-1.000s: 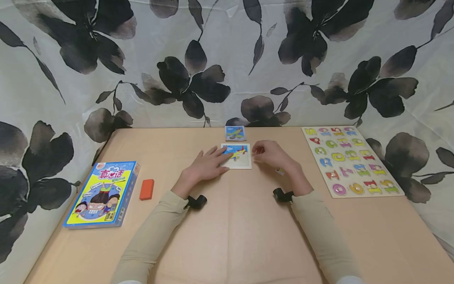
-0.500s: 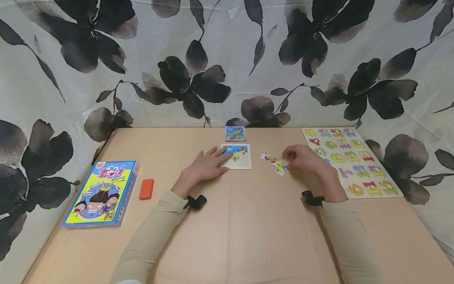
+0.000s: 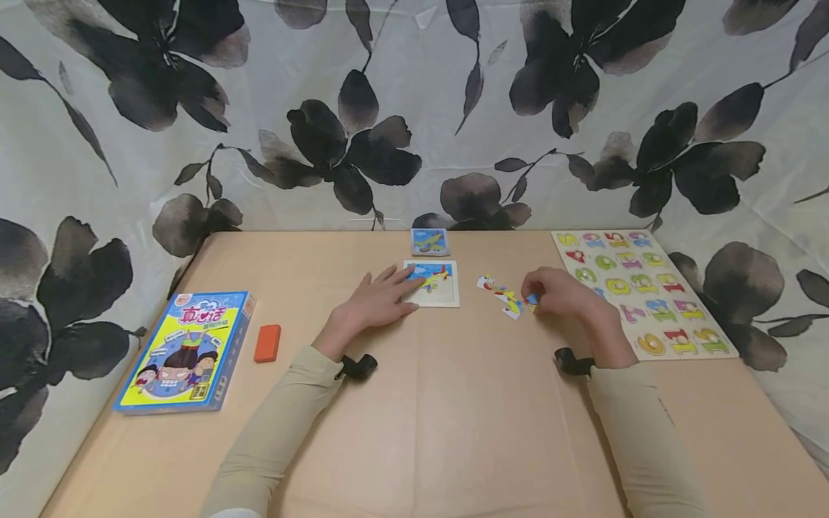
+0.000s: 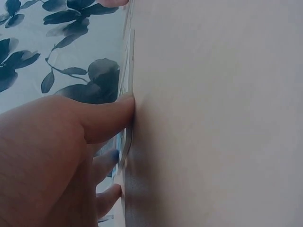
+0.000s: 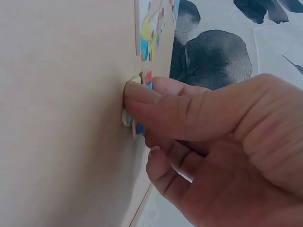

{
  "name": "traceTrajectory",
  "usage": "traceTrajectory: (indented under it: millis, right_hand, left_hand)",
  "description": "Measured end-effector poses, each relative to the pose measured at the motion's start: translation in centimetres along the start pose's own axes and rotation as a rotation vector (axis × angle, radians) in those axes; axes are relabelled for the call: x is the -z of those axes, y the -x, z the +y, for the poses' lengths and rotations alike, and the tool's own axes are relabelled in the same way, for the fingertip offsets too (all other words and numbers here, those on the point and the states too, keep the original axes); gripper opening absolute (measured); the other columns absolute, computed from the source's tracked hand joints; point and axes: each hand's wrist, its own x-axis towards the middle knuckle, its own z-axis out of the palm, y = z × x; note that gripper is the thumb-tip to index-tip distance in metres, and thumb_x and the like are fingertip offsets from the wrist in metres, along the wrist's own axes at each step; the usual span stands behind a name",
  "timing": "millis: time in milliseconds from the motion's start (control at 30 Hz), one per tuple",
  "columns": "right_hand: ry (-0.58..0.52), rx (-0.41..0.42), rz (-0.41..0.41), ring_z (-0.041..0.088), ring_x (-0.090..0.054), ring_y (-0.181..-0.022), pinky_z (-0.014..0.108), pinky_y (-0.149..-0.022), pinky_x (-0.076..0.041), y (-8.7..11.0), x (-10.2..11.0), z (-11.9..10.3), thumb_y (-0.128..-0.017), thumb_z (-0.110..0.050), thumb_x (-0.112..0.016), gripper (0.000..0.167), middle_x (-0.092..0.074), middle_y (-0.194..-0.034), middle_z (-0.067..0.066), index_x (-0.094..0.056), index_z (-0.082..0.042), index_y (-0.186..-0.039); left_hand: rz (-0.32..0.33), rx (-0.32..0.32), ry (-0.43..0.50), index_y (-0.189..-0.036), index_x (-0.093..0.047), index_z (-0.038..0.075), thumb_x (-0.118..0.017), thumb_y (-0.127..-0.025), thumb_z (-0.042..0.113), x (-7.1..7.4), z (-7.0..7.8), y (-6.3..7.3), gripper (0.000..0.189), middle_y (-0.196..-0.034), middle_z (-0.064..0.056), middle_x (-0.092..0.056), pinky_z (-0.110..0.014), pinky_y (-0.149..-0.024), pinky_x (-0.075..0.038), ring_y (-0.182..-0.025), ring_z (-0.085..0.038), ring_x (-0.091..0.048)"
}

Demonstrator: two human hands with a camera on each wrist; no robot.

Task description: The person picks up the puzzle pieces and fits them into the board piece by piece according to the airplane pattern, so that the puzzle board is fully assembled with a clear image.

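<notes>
While the left hand (image 3: 376,301) lies spread over the nine o'clock edge of the puzzle board (image 3: 448,296), all the close work is happening out at three o'clock! Those left fingers are apart, gripping nothing, simply resting on the board, and the left wrist view shows the thumb right up against its rim. The board sits flat on the table (image 3: 421,417), a partly filled picture in blue, red and yellow, its lower part pale.

Across to three o'clock, and there's the right hand (image 3: 560,293), thumb and fingers together, pinching a blue-and-red puzzle piece (image 5: 138,128)! A pale-edged bit shows right under the thumb as well; whether the two are joined, I can't tell. Just beside the fingertips, between that hand and the board, lie the loose pieces (image 3: 497,291) in a slanting cluster, yellow, red and white.

Round the dial from the board: at twelve, just beyond it, a picture card (image 3: 430,244) with a yellow shape on blue. Further out at three, a letter sheet (image 3: 648,288), one near corner hidden behind the right hand. Between eight and nine, an orange block (image 3: 268,344), and past it a bright blue-and-yellow box (image 3: 181,356).
</notes>
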Motion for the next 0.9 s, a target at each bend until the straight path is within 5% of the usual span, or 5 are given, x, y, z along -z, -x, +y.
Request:
traceTrajectory:
  millis: [500,700,900]
  right_hand:
    - [-0.066,-0.047,0.013,0.022,-0.052,-0.079,0.030,-0.067,-0.043,0.2,1.5,-1.2,-0.087,0.005,-0.060,0.014,-0.067,-0.084,0.008,-0.071,-0.003,-0.084]
    - [-0.169,-0.026,0.093,0.022,-0.050,-0.074,0.027,-0.062,-0.042,-0.4,1.2,-2.4,-0.088,0.004,-0.053,0.012,-0.057,-0.085,0.013,-0.063,0.000,-0.092]
    - [-0.238,0.035,0.128,0.025,-0.054,-0.069,0.028,-0.060,-0.046,-2.1,-0.2,-3.7,-0.090,0.004,-0.047,0.028,-0.055,-0.086,0.015,-0.064,-0.001,-0.112]
  left_hand:
    - [-0.006,0.006,0.001,-0.157,-0.028,0.035,-0.046,-0.102,0.048,0.0,-0.1,0.0,0.060,-0.168,0.004,-0.015,-0.068,-0.119,-0.010,-0.156,-0.033,-0.011]
    - [-0.006,0.002,0.000,-0.157,-0.028,0.034,-0.046,-0.102,0.048,0.0,0.0,0.0,0.060,-0.168,0.003,-0.015,-0.068,-0.119,-0.010,-0.156,-0.033,-0.011]
    - [0.000,-0.002,0.006,-0.157,-0.028,0.033,-0.046,-0.102,0.048,-0.1,0.1,0.1,0.060,-0.168,0.002,-0.016,-0.069,-0.119,-0.010,-0.156,-0.034,-0.011]
